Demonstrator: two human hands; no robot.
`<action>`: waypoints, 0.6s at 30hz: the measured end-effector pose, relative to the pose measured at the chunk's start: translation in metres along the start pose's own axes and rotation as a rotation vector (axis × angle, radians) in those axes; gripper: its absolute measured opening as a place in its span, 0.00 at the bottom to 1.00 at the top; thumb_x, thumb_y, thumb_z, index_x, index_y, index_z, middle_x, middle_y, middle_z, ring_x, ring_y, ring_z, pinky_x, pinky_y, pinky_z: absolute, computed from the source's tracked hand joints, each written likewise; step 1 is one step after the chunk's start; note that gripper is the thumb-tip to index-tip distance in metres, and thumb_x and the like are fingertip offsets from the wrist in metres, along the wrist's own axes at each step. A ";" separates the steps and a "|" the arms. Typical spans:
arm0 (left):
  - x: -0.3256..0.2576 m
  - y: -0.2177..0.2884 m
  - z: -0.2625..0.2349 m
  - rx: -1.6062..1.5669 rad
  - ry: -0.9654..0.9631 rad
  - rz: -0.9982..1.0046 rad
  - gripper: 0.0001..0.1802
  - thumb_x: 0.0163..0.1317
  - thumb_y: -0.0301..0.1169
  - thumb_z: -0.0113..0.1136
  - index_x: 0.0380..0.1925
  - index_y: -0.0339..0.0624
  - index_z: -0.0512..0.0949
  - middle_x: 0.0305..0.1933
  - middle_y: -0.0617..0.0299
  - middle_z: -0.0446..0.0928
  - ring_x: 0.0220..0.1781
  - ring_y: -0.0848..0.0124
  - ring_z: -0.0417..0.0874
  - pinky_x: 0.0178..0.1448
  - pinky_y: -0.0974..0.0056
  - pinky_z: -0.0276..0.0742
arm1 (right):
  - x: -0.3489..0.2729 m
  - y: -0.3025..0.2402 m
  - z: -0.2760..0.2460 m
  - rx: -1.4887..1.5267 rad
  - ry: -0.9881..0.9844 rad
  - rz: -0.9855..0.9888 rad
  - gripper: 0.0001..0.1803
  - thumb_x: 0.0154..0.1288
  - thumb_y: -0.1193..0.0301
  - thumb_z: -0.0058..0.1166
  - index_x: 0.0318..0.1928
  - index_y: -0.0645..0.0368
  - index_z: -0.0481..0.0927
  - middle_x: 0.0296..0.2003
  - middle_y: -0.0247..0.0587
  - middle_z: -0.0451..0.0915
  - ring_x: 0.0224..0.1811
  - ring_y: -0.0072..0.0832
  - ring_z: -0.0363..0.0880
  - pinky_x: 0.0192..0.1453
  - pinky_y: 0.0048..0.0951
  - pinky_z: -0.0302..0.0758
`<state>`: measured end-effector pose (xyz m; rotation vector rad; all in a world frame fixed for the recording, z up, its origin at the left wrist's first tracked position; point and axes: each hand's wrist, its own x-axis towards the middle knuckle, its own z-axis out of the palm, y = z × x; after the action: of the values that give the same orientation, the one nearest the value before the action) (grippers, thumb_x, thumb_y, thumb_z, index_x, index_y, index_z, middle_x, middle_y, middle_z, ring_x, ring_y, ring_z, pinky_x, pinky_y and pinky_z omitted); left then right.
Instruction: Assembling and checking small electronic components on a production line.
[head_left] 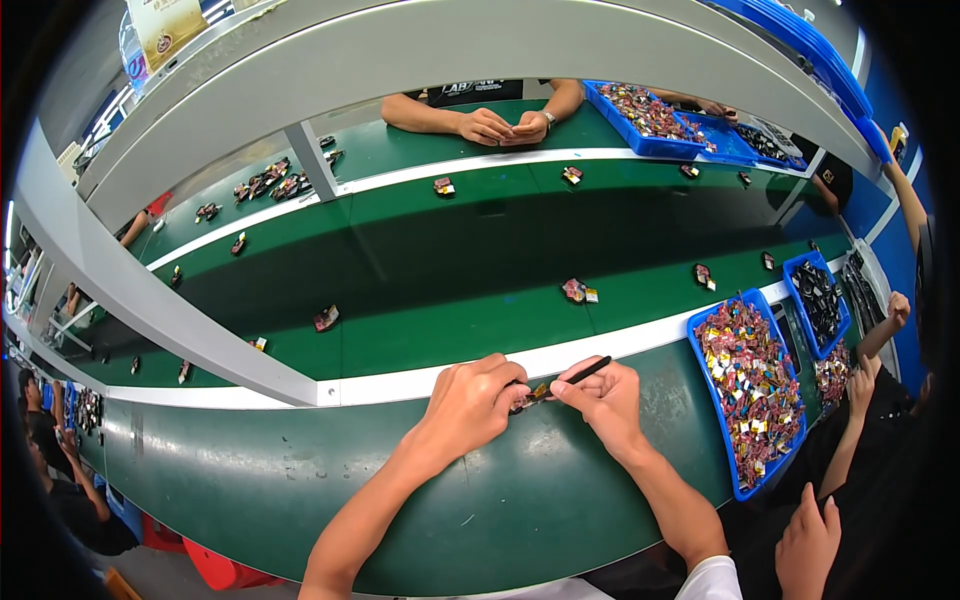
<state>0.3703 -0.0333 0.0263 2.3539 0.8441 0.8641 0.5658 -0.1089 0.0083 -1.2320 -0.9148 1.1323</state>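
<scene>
My left hand (468,402) is closed, pinching a small dark part with a gold-yellow patch (538,393) over the green bench. The part's exact kind is too small to make out. Facing it, my right hand (604,402) is closed around a slim black pen-like tool (590,369), whose upper end sticks out past the fingers toward the upper right. The right fingertips meet the near end of the small part. Fingers partly hide both things.
Right of my hands stands a blue tray (742,489) full of small red, white and yellow parts; a blue tray of black pieces (820,300) lies beyond. Small parts (578,291) sit spaced along the green belt (450,310). A grey frame (180,290) crosses the left. Other people's hands (505,128) are nearby.
</scene>
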 end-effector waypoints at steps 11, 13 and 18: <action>0.001 0.000 0.004 -0.107 0.011 -0.135 0.03 0.59 0.23 0.69 0.32 0.36 0.85 0.26 0.58 0.81 0.19 0.71 0.77 0.26 0.64 0.70 | -0.001 -0.005 -0.002 -0.025 -0.019 0.007 0.05 0.63 0.85 0.63 0.38 0.71 0.81 0.34 0.46 0.86 0.37 0.27 0.88 0.43 0.21 0.83; 0.003 0.002 0.002 -0.245 -0.039 -0.361 0.03 0.58 0.24 0.68 0.31 0.36 0.85 0.27 0.57 0.82 0.20 0.69 0.75 0.29 0.61 0.72 | -0.001 -0.007 -0.004 -0.032 -0.014 0.017 0.05 0.63 0.85 0.63 0.38 0.71 0.81 0.34 0.46 0.87 0.37 0.27 0.88 0.43 0.22 0.84; 0.003 0.004 0.003 -0.285 -0.041 -0.440 0.02 0.59 0.22 0.68 0.32 0.34 0.86 0.21 0.62 0.78 0.18 0.79 0.67 0.25 0.67 0.64 | -0.001 -0.011 -0.005 -0.028 -0.028 0.049 0.05 0.64 0.85 0.62 0.39 0.71 0.80 0.34 0.47 0.87 0.37 0.28 0.88 0.44 0.23 0.84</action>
<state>0.3756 -0.0340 0.0280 1.8369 1.0877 0.6933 0.5721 -0.1107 0.0184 -1.2701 -0.9287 1.1819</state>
